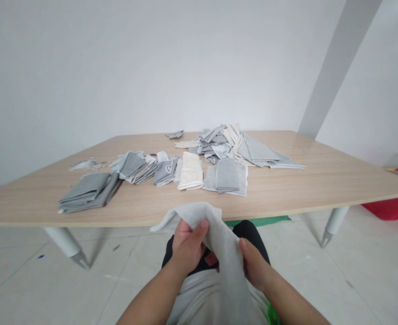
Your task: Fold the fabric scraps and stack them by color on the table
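Note:
A long piece of light grey cloth [219, 230] hangs between my hands, just in front of the table's near edge. My left hand [189, 241] grips it with the thumb pressed on top, and one end flops over to the left beyond the fingers. On the other side, my right hand [251, 262] pinches the cloth's right edge; its fingers are partly hidden behind the fabric. From there the cloth drops towards my lap. Nearest on the table lie a folded cream cloth [191, 171] and a folded grey cloth [228, 175] on a paler one.
A loose heap of grey and cream cloths [219, 142] covers the back of the wooden table [280, 194]. Folded dark grey cloths [87, 189] are stacked at the left, beside smaller folded pieces [138, 167]. White scraps [85, 164] lie behind. A red item [391, 207] rests on the floor.

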Demonstrator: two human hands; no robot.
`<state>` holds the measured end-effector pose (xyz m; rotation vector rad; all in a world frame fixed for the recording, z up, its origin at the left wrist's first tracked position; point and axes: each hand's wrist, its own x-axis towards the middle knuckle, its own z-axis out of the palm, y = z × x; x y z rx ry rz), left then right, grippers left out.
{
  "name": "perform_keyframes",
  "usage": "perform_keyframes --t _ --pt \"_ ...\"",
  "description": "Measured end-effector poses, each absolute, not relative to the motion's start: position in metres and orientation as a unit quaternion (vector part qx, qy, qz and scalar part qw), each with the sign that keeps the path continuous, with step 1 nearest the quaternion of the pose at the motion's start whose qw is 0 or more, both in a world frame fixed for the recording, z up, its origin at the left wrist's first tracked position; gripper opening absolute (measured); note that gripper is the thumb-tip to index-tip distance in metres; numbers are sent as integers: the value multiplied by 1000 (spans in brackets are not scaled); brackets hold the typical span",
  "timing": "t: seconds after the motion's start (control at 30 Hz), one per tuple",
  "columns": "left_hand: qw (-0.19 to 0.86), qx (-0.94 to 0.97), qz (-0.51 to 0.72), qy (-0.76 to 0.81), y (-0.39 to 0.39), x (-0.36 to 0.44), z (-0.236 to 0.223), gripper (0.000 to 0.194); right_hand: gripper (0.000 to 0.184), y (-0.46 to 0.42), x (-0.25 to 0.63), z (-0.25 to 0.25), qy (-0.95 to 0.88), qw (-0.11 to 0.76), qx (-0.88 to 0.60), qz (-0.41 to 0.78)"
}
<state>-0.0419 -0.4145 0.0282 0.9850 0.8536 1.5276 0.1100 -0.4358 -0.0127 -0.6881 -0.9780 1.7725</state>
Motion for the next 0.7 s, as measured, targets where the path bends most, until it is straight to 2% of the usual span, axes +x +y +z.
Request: perform_keyframes --t 0.07,0.2,0.37,0.47,0.6,0.7 --pt "559 418 628 345 -414 -44 27 45 35 -435 111 -6 -376 494 -305 722" --pt "595 427 595 331 -413 -53 31 57 25 -425 118 4 -332 574 -312 680" --pt "648 437 541 310 -417 -61 39 59 28 -422 120 -1 -296 604 -268 689" --pt "666 441 531 284 -425 -62 39 58 46 -426 109 -9 -286 531 -243 760" --pt "704 497 448 238 -431 -67 37 59 60 -432 97 -21 -294 354 -213 862" --pt "719 526 398 218 -430 -72 36 59 61 -438 98 -25 -308 339 -196 867"
